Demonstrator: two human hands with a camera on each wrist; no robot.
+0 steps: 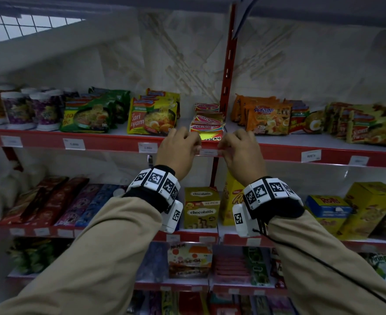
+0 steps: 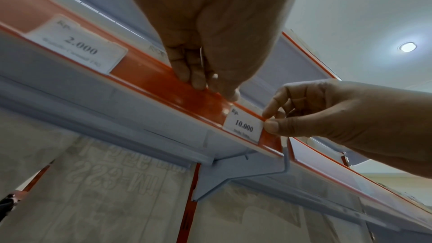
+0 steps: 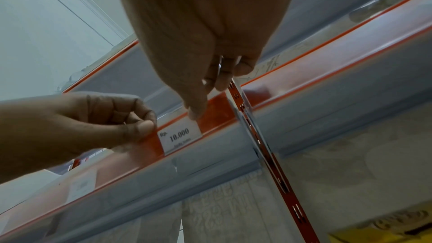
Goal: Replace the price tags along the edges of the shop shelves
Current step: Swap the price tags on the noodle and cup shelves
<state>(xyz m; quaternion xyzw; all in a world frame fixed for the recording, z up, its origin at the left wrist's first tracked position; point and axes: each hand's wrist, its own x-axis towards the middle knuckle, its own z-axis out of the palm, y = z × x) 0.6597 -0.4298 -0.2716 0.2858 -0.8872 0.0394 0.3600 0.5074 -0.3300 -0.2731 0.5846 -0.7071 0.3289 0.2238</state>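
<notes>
- Right hand (image 2: pixel 327 117): thumb and forefinger pinched on the right edge of a white price tag (image 2: pixel 243 127) printed "Rp. 10.000"; other fingers curled.
- Left hand (image 3: pixel 77 125): fingers curled, thumb pressed at the red shelf rail (image 2: pixel 163 88) just left of the tag; whether touching the tag itself, cannot tell.
- Tag: seated in the rail along the front edge of the upper shelf, below the stacked sticky-note packs (image 1: pixel 206 130) and just left of the red upright post (image 3: pixel 257 136).
- Neighbouring tag (image 2: pixel 79 43), "2.000", further left on the same rail, untouched.
- Step in hand, as judged: seating or sliding this one tag in the rail channel; impossible to tell whether going in or coming out.
- Next move calls for: even pressure from both sides, tag kept flat and level under the rail's lips, no bending at the pinched corner.
</notes>
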